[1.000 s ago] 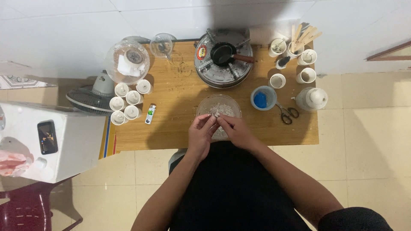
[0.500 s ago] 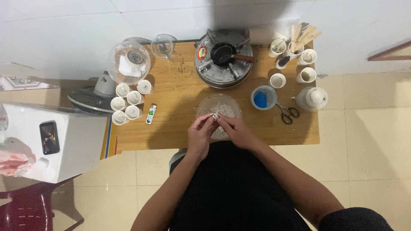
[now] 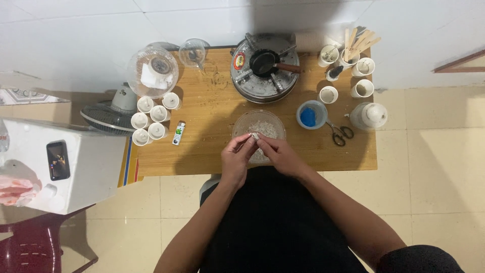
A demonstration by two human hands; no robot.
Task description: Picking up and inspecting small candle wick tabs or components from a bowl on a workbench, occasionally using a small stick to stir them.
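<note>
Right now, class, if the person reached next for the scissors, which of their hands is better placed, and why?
Probably the right hand. The scissors lie on the table's right side, past the blue tub. The left hand would have to cross over the glass bowl and the other hand.

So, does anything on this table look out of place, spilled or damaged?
Nothing looks damaged. Pale crumbs or flakes are scattered over the wooden table, mostly around the glass bowl of white flakes. Both hands, left hand and right hand, pinch a small white piece over that bowl. The scissors lie open beside the blue cup.
</note>
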